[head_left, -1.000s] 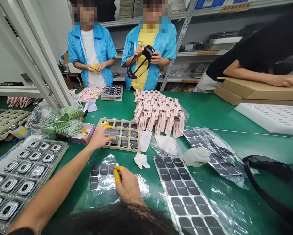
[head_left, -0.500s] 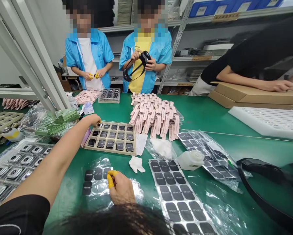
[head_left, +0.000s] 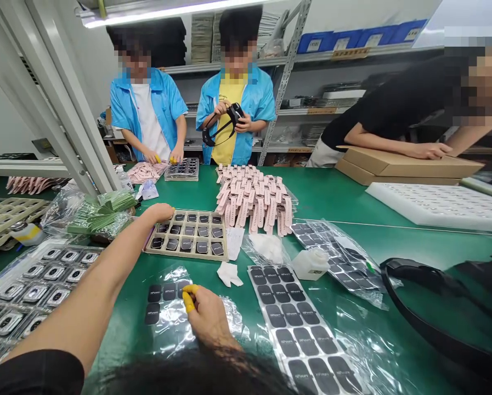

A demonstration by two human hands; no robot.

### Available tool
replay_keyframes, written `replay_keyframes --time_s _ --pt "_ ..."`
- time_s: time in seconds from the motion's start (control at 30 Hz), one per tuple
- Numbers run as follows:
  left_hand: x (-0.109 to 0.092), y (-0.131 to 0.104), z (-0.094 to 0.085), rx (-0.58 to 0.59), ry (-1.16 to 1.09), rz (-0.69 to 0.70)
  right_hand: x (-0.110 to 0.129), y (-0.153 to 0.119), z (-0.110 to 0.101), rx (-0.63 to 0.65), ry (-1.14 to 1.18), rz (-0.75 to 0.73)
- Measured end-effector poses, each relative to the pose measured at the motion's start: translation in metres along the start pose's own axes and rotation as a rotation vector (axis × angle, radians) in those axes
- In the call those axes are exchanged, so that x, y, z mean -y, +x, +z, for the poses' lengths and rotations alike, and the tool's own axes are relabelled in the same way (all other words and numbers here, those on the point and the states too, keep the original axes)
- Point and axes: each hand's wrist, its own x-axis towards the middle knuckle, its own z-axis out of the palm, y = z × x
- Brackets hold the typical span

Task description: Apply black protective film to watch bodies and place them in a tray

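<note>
Right grip [head_left: 208,317] is pinched, thumb and forefinger in yellow finger cots [head_left: 187,303], on the edge of a black label [head_left: 180,288]. Label is at the right end of the far row on a clear film sheet [head_left: 169,332], lying flat on the green table [head_left: 332,198]. Four labels on that film: three far row, one near.

Clock below is centered on the right hand.

Left hand [head_left: 162,212] at 11, at the far-left corner of a beige compartment tray [head_left: 186,255]. Fingers mostly hidden, can't tell if it's holding anything. Tray holds dark square plates [head_left: 187,244], one per visible compartment.

Other stuff: backing sheet of black labels [head_left: 292,314] at 3. Crumpled white wipe [head_left: 230,274] at 1, near the tray's corner. White plastic bottle [head_left: 311,265] at 2. Pink-strapped watches [head_left: 252,197] piled at 1. Silver watch cases [head_left: 34,292] in rows at 9, partly behind the left forearm. Green straps [head_left: 103,213] bundled at 10.

Across the table: two co-workers in blue jackets, one at 11 [head_left: 169,104], one at 12 [head_left: 263,93] holding a black headset [head_left: 235,113]. Third person in black [head_left: 397,99] leans on a cardboard box [head_left: 406,164] at 2.
</note>
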Motion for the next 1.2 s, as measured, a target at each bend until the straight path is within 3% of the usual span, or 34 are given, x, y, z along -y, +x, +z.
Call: replay_keyframes --time_s 0.1,0.17,0.23,0.27,0.3,0.33,0.4,0.5,0.63,0.7,0.8,0.9,0.97,1.1,1.2 --pt "-0.026 -0.042 0.019 -0.179 -0.188 -0.087 0.004 -0.001 -0.002 -0.072 0.061 0.061" --pt "-0.046 -0.087 0.045 -0.261 -0.332 -0.123 0.008 -0.001 -0.007 -0.152 0.118 0.107" --pt "-0.066 -0.139 0.077 -0.269 -0.481 -0.123 0.012 -0.002 -0.018 -0.271 0.176 0.102" --pt "-0.075 -0.164 0.092 -0.258 -0.598 -0.111 0.014 -0.003 -0.025 -0.316 0.192 0.058" --pt "-0.082 -0.187 0.105 -0.22 -0.918 -0.089 0.015 -0.004 -0.032 -0.334 0.19 -0.013" --pt "-0.088 -0.206 0.115 -0.141 -1.193 -0.086 0.016 -0.004 -0.039 -0.318 0.162 -0.102" --pt "-0.095 -0.231 0.125 0.038 -1.477 -0.133 0.017 -0.006 -0.048 -0.212 0.046 -0.271" --pt "-0.097 -0.242 0.122 0.253 -1.544 -0.166 0.015 -0.008 -0.05 -0.104 -0.095 -0.365" --pt "-0.092 -0.239 0.114 0.369 -1.581 -0.165 0.023 -0.009 -0.052 -0.1 -0.019 -0.294" --pt "-0.09 -0.239 0.114 0.343 -1.625 -0.171 0.031 -0.007 -0.062 -0.092 0.113 -0.194" --pt "-0.088 -0.237 0.118 0.226 -1.635 -0.209 0.037 -0.006 -0.088 0.004 0.329 0.078" --pt "-0.088 -0.233 0.122 0.109 -1.639 -0.269 0.026 -0.004 -0.109 0.178 0.236 0.316" --pt "-0.089 -0.231 0.123 0.078 -1.698 -0.301 0.012 -0.001 -0.115 0.127 0.002 0.328" --pt "-0.091 -0.231 0.122 0.102 -1.765 -0.33 -0.014 0.015 -0.115 -0.17 -0.302 0.173" --pt "-0.09 -0.231 0.122 0.104 -1.753 -0.286 -0.021 0.023 -0.114 -0.182 -0.372 0.177"
